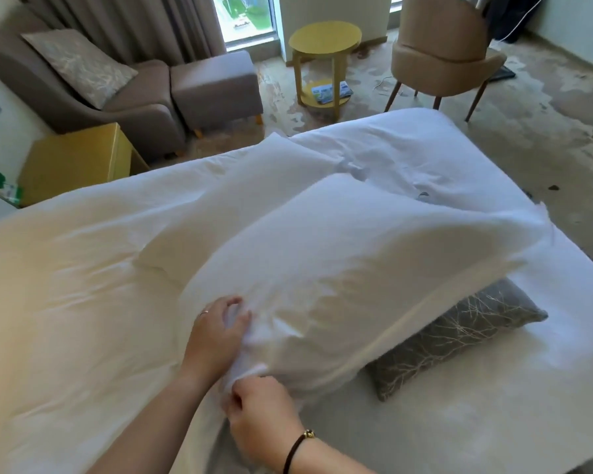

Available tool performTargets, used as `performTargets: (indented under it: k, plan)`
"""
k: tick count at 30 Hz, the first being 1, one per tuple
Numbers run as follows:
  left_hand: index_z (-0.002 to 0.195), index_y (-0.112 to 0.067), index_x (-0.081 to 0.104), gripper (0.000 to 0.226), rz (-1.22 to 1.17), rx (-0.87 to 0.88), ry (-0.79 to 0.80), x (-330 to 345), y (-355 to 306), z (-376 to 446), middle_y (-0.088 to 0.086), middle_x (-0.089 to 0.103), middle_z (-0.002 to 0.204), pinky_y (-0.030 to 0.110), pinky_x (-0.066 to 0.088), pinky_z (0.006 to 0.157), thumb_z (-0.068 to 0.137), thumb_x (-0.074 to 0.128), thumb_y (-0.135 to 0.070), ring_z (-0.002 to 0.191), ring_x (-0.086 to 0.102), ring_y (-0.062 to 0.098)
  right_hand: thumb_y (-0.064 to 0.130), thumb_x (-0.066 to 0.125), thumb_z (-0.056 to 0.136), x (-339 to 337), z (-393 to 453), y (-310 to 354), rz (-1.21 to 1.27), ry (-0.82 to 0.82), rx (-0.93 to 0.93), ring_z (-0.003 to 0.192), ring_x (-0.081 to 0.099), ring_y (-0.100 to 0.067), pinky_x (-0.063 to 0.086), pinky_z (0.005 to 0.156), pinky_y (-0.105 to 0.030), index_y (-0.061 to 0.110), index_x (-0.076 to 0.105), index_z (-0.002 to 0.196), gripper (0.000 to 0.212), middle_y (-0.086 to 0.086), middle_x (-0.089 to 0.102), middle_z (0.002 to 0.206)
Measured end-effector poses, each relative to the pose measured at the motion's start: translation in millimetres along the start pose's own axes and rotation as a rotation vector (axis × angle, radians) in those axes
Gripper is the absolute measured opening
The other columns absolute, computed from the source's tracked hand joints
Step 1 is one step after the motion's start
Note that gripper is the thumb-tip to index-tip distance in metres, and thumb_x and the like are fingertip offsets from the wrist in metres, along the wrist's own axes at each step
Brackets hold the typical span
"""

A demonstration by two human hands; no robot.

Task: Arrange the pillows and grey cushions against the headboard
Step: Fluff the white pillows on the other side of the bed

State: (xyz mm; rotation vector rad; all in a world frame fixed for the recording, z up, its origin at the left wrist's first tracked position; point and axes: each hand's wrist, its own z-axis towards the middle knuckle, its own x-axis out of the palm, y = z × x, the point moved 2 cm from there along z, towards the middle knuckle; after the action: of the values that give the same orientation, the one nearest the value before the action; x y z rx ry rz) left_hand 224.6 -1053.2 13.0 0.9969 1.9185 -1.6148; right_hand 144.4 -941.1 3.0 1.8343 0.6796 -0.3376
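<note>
A big white pillow [356, 265] lies tilted across the middle of the bed [65, 302], its far end blurred. My left hand [216, 333] grips the pillow's near corner with curled fingers. My right hand [264, 412] pinches the same corner from below. Part of a grey cushion [459, 336] with a pale twig pattern shows under the pillow's right side on the white sheet. A second white pillow [254, 186] lies behind, further along the bed. Another grey patterned cushion [79, 65] leans on the armchair at the far left. No headboard is in view.
A brown armchair [31, 87] and footstool [216, 87] stand beyond the bed on the left, with a yellow bedside cabinet [72, 162] in front of them. A round yellow side table [324, 42] and a tan chair [442, 53] stand by the window.
</note>
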Motion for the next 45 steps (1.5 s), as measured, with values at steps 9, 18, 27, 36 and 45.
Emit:
performTargets:
  k: [9,18,27,36,45]
  plan:
    - [0.14,-0.029,0.05,0.05,0.178,-0.009,0.305,33,71,-31,-0.006,0.051,0.143,0.025,0.03,0.11,0.092,0.06,-0.04,0.132,0.045,0.013,0.044,0.058,0.089,-154,91,-52,-0.29,-0.331,0.009,0.089,0.063,-0.018,0.046,0.072,-0.03,0.025,0.067,0.088,0.021,0.004,0.07,0.09]
    - [0.139,-0.034,0.052,0.051,0.237,0.008,0.383,48,84,-21,-0.017,0.05,0.142,0.021,0.031,0.11,0.09,0.053,-0.051,0.132,0.043,0.005,0.088,0.02,0.072,-166,188,-93,-0.853,-0.107,0.005,0.146,0.017,-0.02,0.002,0.116,-0.054,0.035,0.035,0.142,0.089,0.005,0.029,0.156]
    - [0.132,-0.024,0.052,0.053,0.113,-0.176,0.087,34,85,87,0.002,0.048,0.139,0.036,0.036,0.107,0.087,0.06,-0.05,0.131,0.041,0.023,0.081,0.006,0.084,-125,131,-158,-0.894,-0.227,-0.031,0.149,0.003,-0.015,-0.007,0.119,-0.047,0.03,0.019,0.152,0.086,0.005,0.021,0.161]
    - [0.119,-0.024,0.056,0.07,0.414,-0.16,0.311,71,83,125,0.004,0.061,0.127,0.041,0.04,0.095,0.086,0.024,-0.077,0.118,0.054,0.027,0.076,0.017,0.089,-110,70,-185,-0.898,-0.195,0.038,0.149,0.006,-0.013,0.004,0.12,-0.045,0.02,0.017,0.154,0.086,0.001,0.02,0.161]
    - [0.086,-0.022,0.043,0.031,0.446,0.153,0.082,59,52,39,0.008,0.067,0.092,0.041,0.039,0.074,0.103,0.023,-0.039,0.086,0.059,0.036,0.074,0.039,0.084,-140,72,-117,-0.765,-0.305,-0.199,0.135,0.036,-0.022,0.02,0.117,-0.047,0.024,0.042,0.139,0.074,0.0,0.043,0.145]
